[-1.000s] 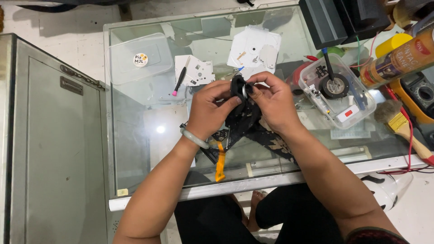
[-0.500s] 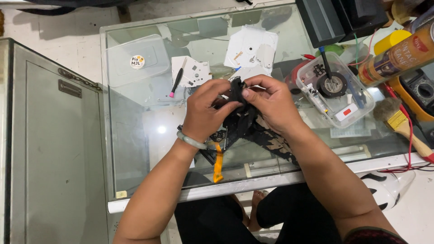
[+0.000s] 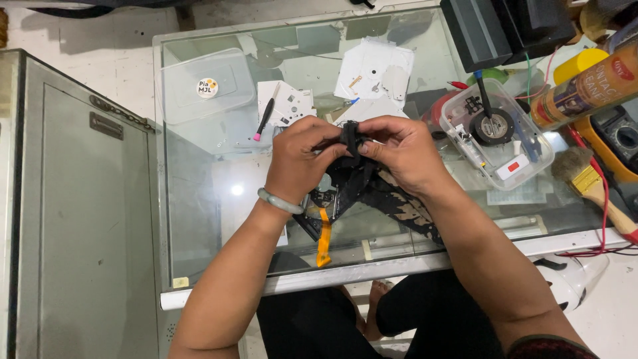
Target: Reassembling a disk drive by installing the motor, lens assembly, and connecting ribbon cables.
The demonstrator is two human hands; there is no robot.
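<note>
Both hands meet over the middle of a glass-topped table [image 3: 199, 219]. My left hand [image 3: 302, 159] and my right hand [image 3: 402, 156] pinch a small black part [image 3: 349, 135] between their fingertips, holding it upright. Below the hands lies a dark electronic assembly [image 3: 355, 193] with an orange flat ribbon cable [image 3: 323, 239] hanging toward the table's front edge. A pale bracelet [image 3: 279, 201] circles my left wrist. The fingers hide most of the black part.
A clear plastic tub [image 3: 498, 129] with a tape roll and small parts stands at right. Near it are a spray can [image 3: 585, 86], a brush [image 3: 588, 183] and red wires [image 3: 601, 219]. White parts [image 3: 375, 70], a pink-tipped tool [image 3: 264, 119] and a clear lid [image 3: 206, 86] lie behind.
The hands have closed tighter together and turned the black part upright; the round ring seen earlier at the right fingers is now hidden. The hands stay in nearly the same spot.
</note>
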